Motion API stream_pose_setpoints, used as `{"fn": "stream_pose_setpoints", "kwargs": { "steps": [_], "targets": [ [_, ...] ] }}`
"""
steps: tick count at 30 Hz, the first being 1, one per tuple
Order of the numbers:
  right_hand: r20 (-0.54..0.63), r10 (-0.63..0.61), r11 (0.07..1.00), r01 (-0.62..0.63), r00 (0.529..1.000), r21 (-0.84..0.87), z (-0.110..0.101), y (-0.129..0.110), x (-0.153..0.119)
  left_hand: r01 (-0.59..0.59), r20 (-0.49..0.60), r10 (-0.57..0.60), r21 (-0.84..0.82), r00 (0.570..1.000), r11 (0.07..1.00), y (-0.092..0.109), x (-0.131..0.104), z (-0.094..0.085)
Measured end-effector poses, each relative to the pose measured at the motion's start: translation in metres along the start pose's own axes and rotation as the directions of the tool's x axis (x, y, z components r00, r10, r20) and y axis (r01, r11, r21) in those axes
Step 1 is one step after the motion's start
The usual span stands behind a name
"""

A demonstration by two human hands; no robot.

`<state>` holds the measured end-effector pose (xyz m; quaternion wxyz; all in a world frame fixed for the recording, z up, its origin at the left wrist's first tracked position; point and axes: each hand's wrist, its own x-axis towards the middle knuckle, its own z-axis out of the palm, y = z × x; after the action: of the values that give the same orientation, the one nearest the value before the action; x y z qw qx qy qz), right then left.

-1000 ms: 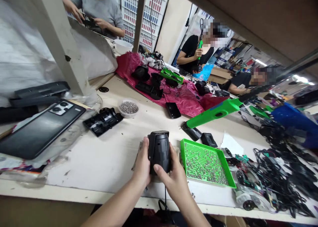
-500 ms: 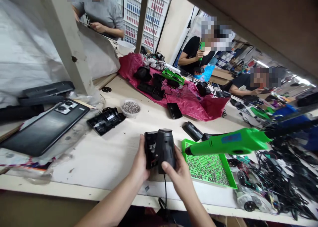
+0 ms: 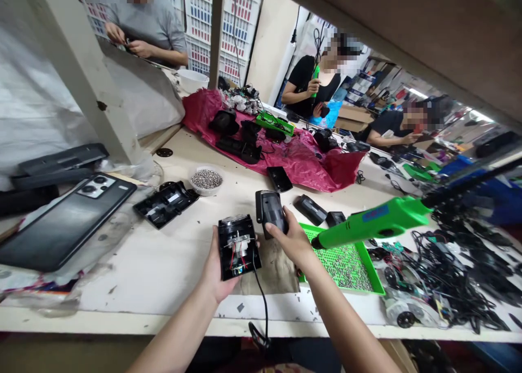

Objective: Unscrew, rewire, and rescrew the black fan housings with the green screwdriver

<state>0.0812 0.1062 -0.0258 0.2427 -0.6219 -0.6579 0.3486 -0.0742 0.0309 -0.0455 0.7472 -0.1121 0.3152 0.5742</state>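
My left hand (image 3: 216,272) holds an open black housing (image 3: 237,247) with a white part, red wires and a small board inside; a black cable runs from it over the table's front edge. My right hand (image 3: 291,234) grips a black cover (image 3: 272,212) just right of and above the housing, apart from it. A green electric screwdriver (image 3: 373,221) hangs to the right, its tip over a green tray (image 3: 377,283) of screws. Left of the hands lie an open black shell (image 3: 165,203) and a bowl of small metal pieces (image 3: 206,180).
A phone (image 3: 65,221) lies at the left by a slanted post (image 3: 77,63). Black parts rest on pink plastic (image 3: 342,169) at the back. Tangled cables (image 3: 444,280) fill the right. A black block (image 3: 310,209) lies behind the tray. Three people sit beyond.
The black cover has come away from the housing, rightward and upward with my right hand. My left hand has moved left with the housing, whose inside now faces up. The view has shifted slightly.
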Motion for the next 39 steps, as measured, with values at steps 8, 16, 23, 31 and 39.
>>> {"fn": "stream_pose_setpoints", "kwargs": {
  "steps": [8, 16, 23, 31, 39],
  "targets": [
    [0.013, -0.074, 0.978, 0.075, 0.997, -0.197, 0.022, 0.001, 0.034, -0.007, -0.017, 0.008, 0.061, 1.0, 0.998, 0.003, 0.001, 0.0],
    [0.073, -0.256, 0.966, 0.258, 0.964, -0.032, 0.004, 0.003, -0.033, -0.109, -0.103, 0.132, 0.199, 0.986, 0.974, -0.006, 0.008, 0.002],
    [0.036, -0.167, 0.986, 0.166, 0.985, 0.01, 0.01, 0.018, -0.061, -0.456, -0.005, 0.54, 0.528, 0.842, 0.716, -0.016, 0.026, -0.001],
    [0.015, -0.11, 0.994, 0.111, 0.994, -0.021, 0.016, 0.023, -0.058, -0.678, 0.446, 0.751, 0.735, 0.487, 0.003, -0.014, -0.007, -0.028],
    [0.083, -0.203, 0.978, 0.206, 0.976, -0.032, 0.009, 0.028, -0.107, -0.468, 0.903, 0.23, 0.39, 0.362, -0.793, -0.013, -0.025, -0.056]
  ]
}}
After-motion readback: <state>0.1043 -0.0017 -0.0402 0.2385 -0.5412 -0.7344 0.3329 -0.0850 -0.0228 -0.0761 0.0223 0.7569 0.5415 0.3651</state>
